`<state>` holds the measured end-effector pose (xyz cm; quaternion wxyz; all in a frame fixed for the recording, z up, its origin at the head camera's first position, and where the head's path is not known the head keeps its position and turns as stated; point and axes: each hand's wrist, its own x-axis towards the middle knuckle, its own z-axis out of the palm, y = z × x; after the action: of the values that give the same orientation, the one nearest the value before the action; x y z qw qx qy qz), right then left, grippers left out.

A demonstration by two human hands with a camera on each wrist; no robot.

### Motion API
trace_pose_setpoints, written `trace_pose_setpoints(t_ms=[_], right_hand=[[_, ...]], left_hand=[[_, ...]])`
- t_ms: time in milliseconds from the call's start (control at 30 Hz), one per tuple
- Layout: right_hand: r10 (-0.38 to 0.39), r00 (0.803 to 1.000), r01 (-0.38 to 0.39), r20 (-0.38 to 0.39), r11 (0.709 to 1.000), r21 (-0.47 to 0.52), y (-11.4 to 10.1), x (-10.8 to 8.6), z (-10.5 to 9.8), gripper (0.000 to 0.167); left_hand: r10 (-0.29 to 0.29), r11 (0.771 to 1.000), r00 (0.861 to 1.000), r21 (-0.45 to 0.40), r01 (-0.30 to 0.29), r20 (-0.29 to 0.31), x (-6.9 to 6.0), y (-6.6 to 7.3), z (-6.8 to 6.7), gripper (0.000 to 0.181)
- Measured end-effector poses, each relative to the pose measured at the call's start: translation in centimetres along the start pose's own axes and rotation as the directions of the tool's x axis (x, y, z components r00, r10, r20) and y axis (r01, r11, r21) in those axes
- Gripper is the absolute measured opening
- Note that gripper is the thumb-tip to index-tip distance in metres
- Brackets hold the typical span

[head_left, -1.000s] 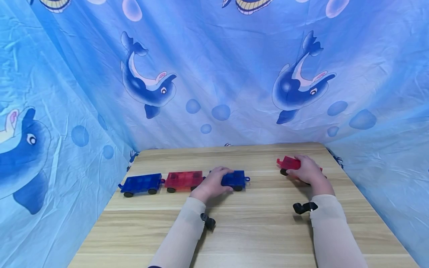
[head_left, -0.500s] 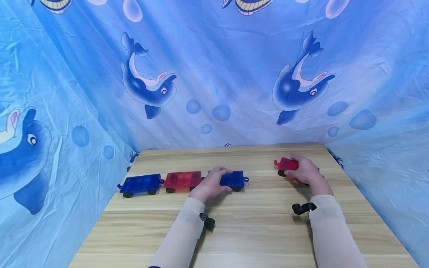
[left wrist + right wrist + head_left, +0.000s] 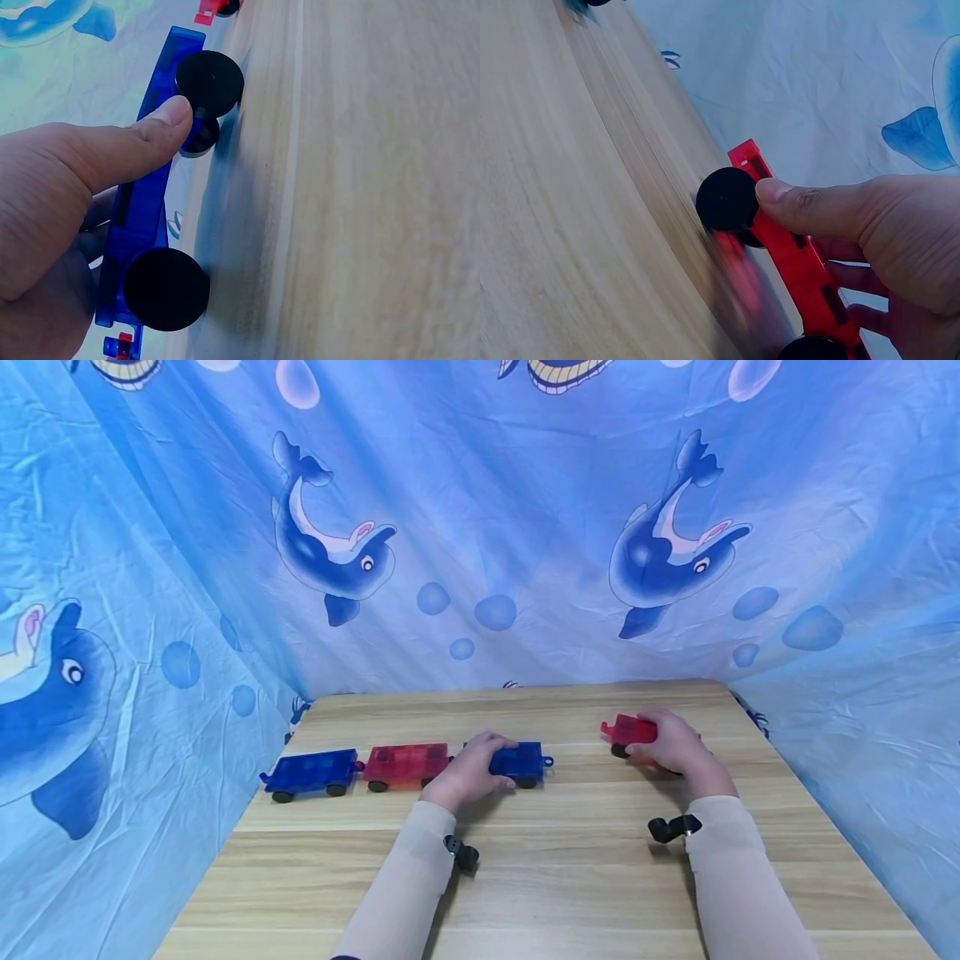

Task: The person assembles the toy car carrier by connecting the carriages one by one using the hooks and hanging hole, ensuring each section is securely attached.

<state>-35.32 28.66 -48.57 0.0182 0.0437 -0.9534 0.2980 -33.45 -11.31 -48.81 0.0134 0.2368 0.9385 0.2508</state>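
Three toy train cars stand in a row on the left half of the table: a blue car (image 3: 312, 772), a red car (image 3: 405, 763) and another blue car (image 3: 525, 762). My left hand (image 3: 474, 770) grips the right-hand blue car, thumb on its near side by a black wheel (image 3: 166, 289). A separate red toy car (image 3: 627, 733) stands at the right, hook towards the row. Around its sides my right hand (image 3: 677, 748) holds it, the thumb beside a black wheel (image 3: 727, 199). A gap separates this car from the blue car's ring (image 3: 548, 762).
The wooden table (image 3: 555, 877) carries the cars near its far side. A blue dolphin-print cloth (image 3: 480, 527) hangs behind it and at both sides. Each sleeved wrist wears a small black camera mount (image 3: 673, 828).
My right hand has moved left with the red car, narrowing the gap to the blue one. The row and my left hand have shifted very slightly left.
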Motion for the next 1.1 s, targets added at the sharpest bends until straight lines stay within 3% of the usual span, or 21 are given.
trace_pose_setpoints(t_ms=[1100], right_hand=[[-0.103, 0.992, 0.100, 0.076, 0.994, 0.030, -3.1, 0.3, 2.1, 0.080]], left_hand=[[0.018, 0.997, 0.999, -0.078, -0.020, -0.032, 0.0, -0.3, 0.1, 0.071]])
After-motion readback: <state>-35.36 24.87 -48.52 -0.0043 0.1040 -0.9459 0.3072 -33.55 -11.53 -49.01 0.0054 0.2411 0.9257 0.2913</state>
